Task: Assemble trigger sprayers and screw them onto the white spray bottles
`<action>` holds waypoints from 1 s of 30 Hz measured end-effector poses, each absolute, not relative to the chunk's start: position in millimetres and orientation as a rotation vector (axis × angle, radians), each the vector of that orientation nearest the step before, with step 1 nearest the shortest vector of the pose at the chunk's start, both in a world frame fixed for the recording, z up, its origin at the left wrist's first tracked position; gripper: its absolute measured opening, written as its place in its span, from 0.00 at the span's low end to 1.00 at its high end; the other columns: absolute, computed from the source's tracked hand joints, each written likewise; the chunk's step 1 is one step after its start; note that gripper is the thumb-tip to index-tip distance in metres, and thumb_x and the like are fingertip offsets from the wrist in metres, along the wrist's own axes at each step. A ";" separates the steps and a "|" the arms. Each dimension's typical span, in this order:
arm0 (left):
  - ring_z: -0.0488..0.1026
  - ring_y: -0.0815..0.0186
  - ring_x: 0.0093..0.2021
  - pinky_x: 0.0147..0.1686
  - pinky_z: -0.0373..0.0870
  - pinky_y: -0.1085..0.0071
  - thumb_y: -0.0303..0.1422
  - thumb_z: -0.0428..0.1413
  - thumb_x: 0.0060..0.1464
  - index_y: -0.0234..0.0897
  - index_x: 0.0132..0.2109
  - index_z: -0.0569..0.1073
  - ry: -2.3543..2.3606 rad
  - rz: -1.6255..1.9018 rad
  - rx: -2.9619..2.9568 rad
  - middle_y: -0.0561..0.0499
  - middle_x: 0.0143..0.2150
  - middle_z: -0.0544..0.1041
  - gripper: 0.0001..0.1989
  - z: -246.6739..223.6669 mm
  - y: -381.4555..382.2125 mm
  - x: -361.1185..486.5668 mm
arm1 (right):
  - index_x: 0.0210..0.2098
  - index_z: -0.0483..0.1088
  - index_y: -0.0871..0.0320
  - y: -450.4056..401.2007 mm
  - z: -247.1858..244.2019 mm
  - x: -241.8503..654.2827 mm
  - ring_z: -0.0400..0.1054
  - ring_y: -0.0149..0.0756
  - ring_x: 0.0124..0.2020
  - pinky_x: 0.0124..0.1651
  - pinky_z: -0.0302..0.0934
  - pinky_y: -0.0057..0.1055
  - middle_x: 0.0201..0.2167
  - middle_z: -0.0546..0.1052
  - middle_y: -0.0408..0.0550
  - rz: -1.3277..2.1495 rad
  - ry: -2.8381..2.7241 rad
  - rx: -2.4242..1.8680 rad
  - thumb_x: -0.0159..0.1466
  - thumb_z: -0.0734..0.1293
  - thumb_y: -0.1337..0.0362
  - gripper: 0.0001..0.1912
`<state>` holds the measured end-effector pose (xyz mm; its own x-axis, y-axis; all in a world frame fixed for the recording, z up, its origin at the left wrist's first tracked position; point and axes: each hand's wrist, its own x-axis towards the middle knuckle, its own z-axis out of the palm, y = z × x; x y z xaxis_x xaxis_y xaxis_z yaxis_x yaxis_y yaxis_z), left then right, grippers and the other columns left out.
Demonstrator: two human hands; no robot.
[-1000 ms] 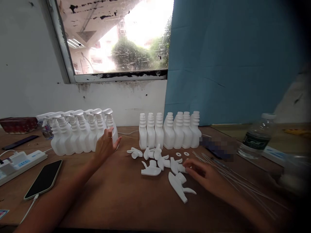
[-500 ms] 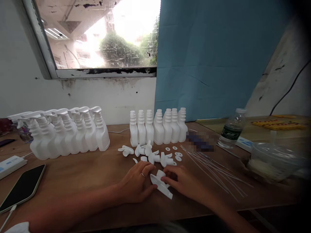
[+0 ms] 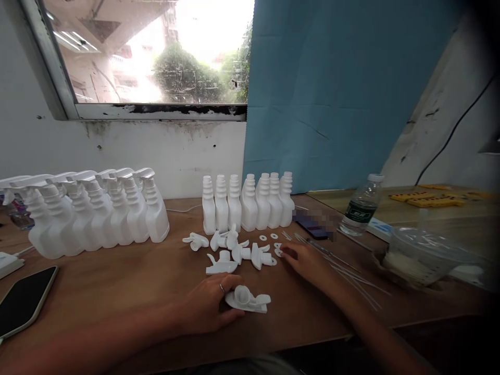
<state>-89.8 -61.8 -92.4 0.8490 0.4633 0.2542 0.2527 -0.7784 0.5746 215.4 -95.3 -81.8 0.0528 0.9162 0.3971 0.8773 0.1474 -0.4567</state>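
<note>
My left hand (image 3: 209, 303) grips a white trigger sprayer head (image 3: 250, 300) by one end, low over the brown tabletop. Its round collar opening faces up towards me. Over to the right, my right hand (image 3: 307, 260) has its fingertips closed at a small white ring washer (image 3: 278, 252), partly covering it. Another two washers (image 3: 263, 237) lie flat just behind. Between the hands and the bottles rest several loose sprayer heads (image 3: 241, 253), pointing different ways.
White bottles without tops (image 3: 250, 208) stand in a row at the back; bottles with sprayers (image 3: 113, 213) stand at left. Thin white tubes (image 3: 359, 281) lie right, near a water bottle (image 3: 360, 208) and a plastic bowl (image 3: 422, 260). A phone (image 3: 29, 302) lies at left.
My right hand has left the sprayer head and moved right and away from me to the washers. The sprayer head in my left hand has turned so its collar faces up.
</note>
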 end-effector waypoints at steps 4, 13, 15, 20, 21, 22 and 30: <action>0.72 0.63 0.43 0.44 0.68 0.69 0.34 0.62 0.52 0.41 0.51 0.68 0.568 0.474 2.381 0.52 0.46 0.75 0.19 -87.7 -64.6 -90.8 | 0.35 0.76 0.56 -94.8 -90.4 213.6 0.73 0.45 0.41 0.46 0.67 0.42 0.38 0.79 0.52 0.157 -1.934 -1.647 0.59 0.63 0.66 0.10; 0.70 0.65 0.37 0.38 0.67 0.71 0.36 0.59 0.55 0.39 0.53 0.67 0.542 0.466 2.328 0.51 0.42 0.74 0.19 -82.1 -64.4 -93.6 | 0.48 0.71 0.55 -98.2 -88.7 195.4 0.71 0.44 0.41 0.47 0.65 0.43 0.39 0.77 0.50 0.298 -1.883 -1.620 0.58 0.63 0.67 0.17; 0.69 0.66 0.37 0.37 0.66 0.71 0.36 0.59 0.55 0.39 0.52 0.68 0.535 0.468 2.301 0.51 0.41 0.74 0.18 -82.1 -64.6 -92.5 | 0.47 0.70 0.55 -97.8 -87.5 200.4 0.71 0.41 0.33 0.41 0.66 0.40 0.32 0.75 0.46 0.329 -1.823 -1.629 0.58 0.63 0.67 0.17; 0.67 0.67 0.33 0.31 0.64 0.73 0.35 0.63 0.50 0.33 0.48 0.72 0.610 0.506 2.153 0.50 0.37 0.74 0.19 -89.1 -63.5 -86.3 | 0.46 0.69 0.54 -110.6 -72.8 178.8 0.71 0.37 0.34 0.41 0.67 0.34 0.30 0.73 0.43 0.440 -1.696 -1.479 0.60 0.65 0.63 0.14; 0.67 0.66 0.32 0.31 0.64 0.73 0.35 0.64 0.49 0.32 0.47 0.73 0.618 0.521 2.137 0.50 0.36 0.75 0.19 -91.1 -63.0 -85.3 | 0.45 0.70 0.54 -115.6 -69.3 167.4 0.71 0.36 0.35 0.41 0.68 0.33 0.31 0.73 0.43 0.513 -1.666 -1.400 0.60 0.67 0.63 0.14; 0.68 0.66 0.33 0.32 0.64 0.73 0.36 0.65 0.49 0.32 0.47 0.74 0.618 0.533 2.131 0.50 0.36 0.75 0.19 -92.9 -62.5 -84.5 | 0.44 0.70 0.54 -120.6 -66.4 155.4 0.71 0.35 0.34 0.38 0.68 0.31 0.31 0.72 0.42 0.574 -1.658 -1.332 0.60 0.69 0.62 0.13; 0.70 0.64 0.36 0.36 0.65 0.71 0.40 0.64 0.49 0.32 0.47 0.75 0.572 0.553 2.168 0.48 0.39 0.78 0.21 -98.2 -58.5 -84.8 | 0.44 0.75 0.56 -137.9 -63.3 119.0 0.70 0.34 0.45 0.51 0.65 0.34 0.41 0.77 0.49 0.258 -2.220 -0.852 0.70 0.61 0.69 0.11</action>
<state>-84.8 -58.5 -98.2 0.8013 0.5663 0.1931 0.2122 -0.5706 0.7933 119.0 -137.9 -63.3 -0.5121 0.6461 0.5660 0.4987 0.7601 -0.4165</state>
